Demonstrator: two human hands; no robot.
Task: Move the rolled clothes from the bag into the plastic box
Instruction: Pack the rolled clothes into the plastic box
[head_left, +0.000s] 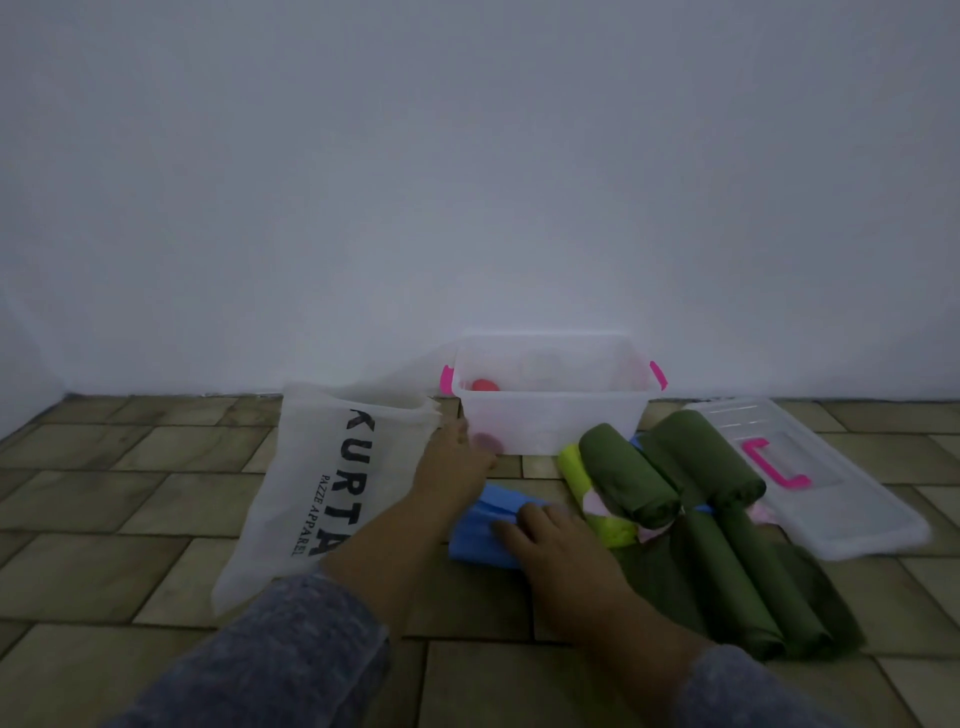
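Note:
A clear plastic box with pink handles stands open against the wall. A white cloth bag printed "KURTA" lies flat on the floor to its left. A blue rolled cloth lies in front of the box. My right hand rests on top of it, fingers curled over its near side. My left hand reaches between the bag's mouth and the box, touching the blue roll's far end. Several dark green rolls and a yellow-green roll lie heaped to the right.
The box's clear lid with a pink handle lies on the floor at the far right. A pink round object sits inside the box. The floor is brown tile, and a white wall rises just behind the box.

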